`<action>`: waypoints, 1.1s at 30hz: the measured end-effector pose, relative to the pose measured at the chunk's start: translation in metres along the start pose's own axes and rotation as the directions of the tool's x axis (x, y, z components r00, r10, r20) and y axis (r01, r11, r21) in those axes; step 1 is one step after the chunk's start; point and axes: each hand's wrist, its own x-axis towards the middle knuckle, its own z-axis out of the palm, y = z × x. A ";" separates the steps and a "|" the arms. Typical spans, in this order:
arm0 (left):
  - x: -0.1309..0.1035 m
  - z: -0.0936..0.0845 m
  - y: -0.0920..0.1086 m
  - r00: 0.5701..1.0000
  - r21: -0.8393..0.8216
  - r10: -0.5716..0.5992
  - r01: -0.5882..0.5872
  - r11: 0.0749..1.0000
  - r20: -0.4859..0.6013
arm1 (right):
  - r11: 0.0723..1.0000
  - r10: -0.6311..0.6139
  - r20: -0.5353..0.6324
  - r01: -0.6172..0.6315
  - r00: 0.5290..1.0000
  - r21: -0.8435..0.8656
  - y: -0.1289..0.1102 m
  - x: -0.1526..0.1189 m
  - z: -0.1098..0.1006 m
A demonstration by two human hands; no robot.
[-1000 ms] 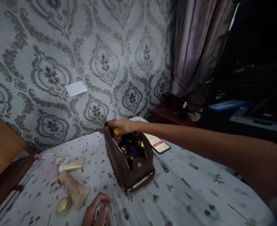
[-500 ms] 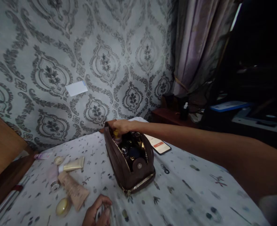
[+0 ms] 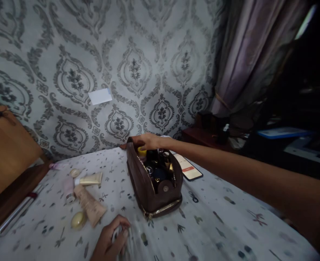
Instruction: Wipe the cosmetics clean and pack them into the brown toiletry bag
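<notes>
A brown makeup bag [image 3: 138,181] stands unzipped on the patterned cloth, with several small cosmetics crowded inside. My right hand [image 3: 149,141] reaches into its far end, fingers closed at a yellow-capped container [image 3: 142,151]; the bag partly hides the fingertips. Low in the view, my left hand [image 3: 111,237] is curled around a small whitish, round-ended item [image 3: 117,233], mostly covered by the fingers. Left of the bag lie a beige squeeze tube [image 3: 89,206], a cream tube [image 3: 91,179], a pale pink bottle [image 3: 68,188] and a round yellowish jar [image 3: 78,220].
A phone [image 3: 188,167] with a lit screen lies right of the bag. At the far left stands a tan box-like object [image 3: 9,152]. Patterned wallpaper [image 3: 135,69] rises behind the cloth-covered surface [image 3: 219,224]. A blue-edged flat object [image 3: 283,132] is at right.
The whole scene has shifted right in view as the camera turned left. My right hand stays at the bag's far end, and my left hand still holds the small item.
</notes>
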 end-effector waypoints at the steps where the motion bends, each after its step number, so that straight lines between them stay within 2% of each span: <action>1: 0.000 -0.001 0.002 1.000 0.002 0.026 -0.026 1.000 0.003 | 1.000 -0.005 0.035 0.005 0.999 -0.005 -0.003 0.000 -0.002; 3: 0.001 -0.002 0.007 0.998 -0.010 0.069 -0.069 0.998 0.004 | 1.000 -0.024 0.062 0.025 0.998 -0.008 -0.013 -0.004 -0.005; 6: 0.002 -0.004 0.014 0.990 -0.058 0.109 -0.114 0.992 -0.087 | 0.993 -0.059 -0.179 0.076 0.982 0.090 -0.040 -0.023 -0.001; 9: 0.003 -0.006 0.016 0.980 -0.093 0.128 -0.143 0.985 -0.154 | 0.953 -0.125 -0.264 0.190 0.956 0.237 -0.076 -0.058 0.015; 14: 0.001 -0.012 0.018 0.963 -0.080 0.164 -0.184 0.980 -0.212 | 0.854 -0.251 -0.216 0.321 0.944 0.409 -0.132 -0.119 0.071; 16: 0.000 -0.016 0.020 0.950 -0.052 0.198 -0.216 0.975 -0.241 | 0.818 -0.210 -0.200 0.284 0.957 0.500 -0.144 -0.132 0.100; 19: 0.001 -0.027 0.025 0.913 0.079 0.249 -0.236 0.969 -0.324 | 0.749 0.010 -0.135 0.082 0.991 0.658 -0.154 -0.139 0.142; 21: 0.004 -0.041 0.029 0.871 0.196 0.288 -0.225 0.954 -0.398 | 0.657 0.167 -0.074 -0.055 0.983 0.752 -0.158 -0.137 0.166; 23: 0.006 -0.063 0.032 0.831 0.282 0.316 -0.201 0.938 -0.458 | 0.549 0.263 -0.002 -0.148 0.965 0.823 -0.161 -0.134 0.186; 25: 0.006 -0.092 0.032 0.802 0.359 0.337 -0.165 0.919 -0.494 | 0.457 0.288 0.079 -0.210 0.954 0.865 -0.164 -0.133 0.202; 27: 0.002 -0.125 0.029 0.794 0.431 0.332 -0.099 0.897 -0.509 | 0.412 0.268 0.139 -0.244 0.953 0.878 -0.166 -0.134 0.214; 29: -0.004 -0.155 0.023 0.818 0.474 0.292 -0.028 0.880 -0.495 | 0.411 0.223 0.179 -0.259 0.958 0.874 -0.167 -0.136 0.222; 31: -0.010 -0.177 0.017 0.889 0.495 0.218 0.012 0.869 -0.403 | 0.440 0.187 0.204 -0.268 0.961 0.857 -0.166 -0.138 0.227; 33: -0.013 -0.188 0.010 0.953 0.506 0.141 0.015 0.862 -0.269 | 0.484 0.174 0.219 -0.277 0.960 0.830 -0.165 -0.139 0.230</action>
